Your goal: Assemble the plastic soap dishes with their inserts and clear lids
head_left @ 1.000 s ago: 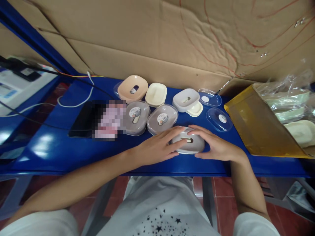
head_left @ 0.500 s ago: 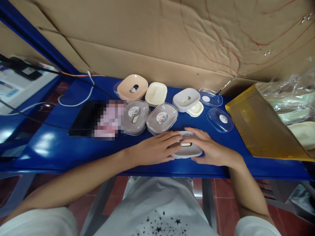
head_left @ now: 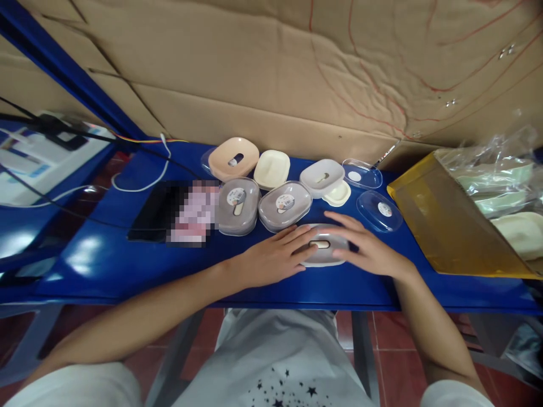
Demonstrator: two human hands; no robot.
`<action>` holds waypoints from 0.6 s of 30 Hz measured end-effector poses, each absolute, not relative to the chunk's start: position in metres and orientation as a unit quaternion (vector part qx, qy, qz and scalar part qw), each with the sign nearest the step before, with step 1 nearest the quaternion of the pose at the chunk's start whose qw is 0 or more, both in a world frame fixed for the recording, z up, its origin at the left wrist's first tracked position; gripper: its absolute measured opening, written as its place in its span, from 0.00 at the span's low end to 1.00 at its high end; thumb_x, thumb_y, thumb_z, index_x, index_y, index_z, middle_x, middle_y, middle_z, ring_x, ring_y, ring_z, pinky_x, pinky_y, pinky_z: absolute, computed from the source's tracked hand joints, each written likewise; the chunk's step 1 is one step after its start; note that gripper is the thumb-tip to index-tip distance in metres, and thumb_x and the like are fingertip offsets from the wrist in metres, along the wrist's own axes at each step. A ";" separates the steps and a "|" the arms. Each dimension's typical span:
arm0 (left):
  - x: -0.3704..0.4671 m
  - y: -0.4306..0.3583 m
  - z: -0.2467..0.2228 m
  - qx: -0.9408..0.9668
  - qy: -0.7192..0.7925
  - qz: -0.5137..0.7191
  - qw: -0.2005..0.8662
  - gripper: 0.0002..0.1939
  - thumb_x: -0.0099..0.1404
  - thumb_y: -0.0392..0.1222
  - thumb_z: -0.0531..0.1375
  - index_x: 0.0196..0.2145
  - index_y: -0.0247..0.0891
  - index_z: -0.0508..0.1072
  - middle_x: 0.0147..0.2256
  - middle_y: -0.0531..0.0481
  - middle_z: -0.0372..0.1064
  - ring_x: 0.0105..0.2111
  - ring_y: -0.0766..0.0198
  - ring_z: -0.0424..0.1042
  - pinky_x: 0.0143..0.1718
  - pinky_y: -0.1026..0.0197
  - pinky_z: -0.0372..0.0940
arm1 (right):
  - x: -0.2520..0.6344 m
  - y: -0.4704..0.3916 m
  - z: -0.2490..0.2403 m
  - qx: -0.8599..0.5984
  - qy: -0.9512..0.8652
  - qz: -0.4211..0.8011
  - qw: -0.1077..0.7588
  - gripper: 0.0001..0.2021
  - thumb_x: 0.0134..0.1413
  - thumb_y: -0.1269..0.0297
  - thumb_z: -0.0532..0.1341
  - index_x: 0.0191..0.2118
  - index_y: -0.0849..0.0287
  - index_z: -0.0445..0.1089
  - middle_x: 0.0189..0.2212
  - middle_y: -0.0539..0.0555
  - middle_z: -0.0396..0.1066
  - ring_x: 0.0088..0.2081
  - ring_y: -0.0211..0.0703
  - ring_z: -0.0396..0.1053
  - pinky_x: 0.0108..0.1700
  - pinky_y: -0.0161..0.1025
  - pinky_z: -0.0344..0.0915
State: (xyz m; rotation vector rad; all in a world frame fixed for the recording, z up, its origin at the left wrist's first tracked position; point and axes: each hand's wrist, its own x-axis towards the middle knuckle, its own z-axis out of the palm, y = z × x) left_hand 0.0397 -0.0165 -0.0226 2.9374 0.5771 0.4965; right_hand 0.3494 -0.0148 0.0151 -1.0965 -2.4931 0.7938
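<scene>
At the front of the blue table lies a grey oval soap dish (head_left: 321, 258) with a pale piece in its central slot. It seems to have a clear lid on, partly hidden by my fingers. My left hand (head_left: 274, 258) rests along the dish's left side, fingers stretched out over its rim. Over the right side, my right hand (head_left: 370, 249) has its fingers spread, the tips at or just above the top. Two grey lidded soap dishes with round labels, one on the left (head_left: 237, 217) and one closer (head_left: 285, 206), stand just behind.
Behind are a peach dish (head_left: 218, 161), a cream tray (head_left: 272, 169), an uncovered grey dish (head_left: 311, 180) and two clear lids (head_left: 368, 180) (head_left: 373, 213). A yellow-edged carton (head_left: 441, 226) holds wrapped parts at right. A black item (head_left: 148, 212) and cables lie left.
My right hand has loosened, its fingers lifting and spreading from the dish's right side. My left hand stays at the left side. The view has shifted slightly.
</scene>
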 end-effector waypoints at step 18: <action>0.038 -0.021 -0.021 0.939 0.255 0.206 0.107 0.31 0.78 0.50 0.64 0.70 0.34 0.63 0.73 0.25 0.58 0.73 0.38 0.62 0.69 0.39 0.69 | 0.376 0.074 0.008 -0.571 -0.806 0.039 0.147 0.33 0.72 0.37 0.57 0.70 0.54 0.66 0.69 0.66 0.70 0.68 0.70 0.68 0.67 0.69 0.63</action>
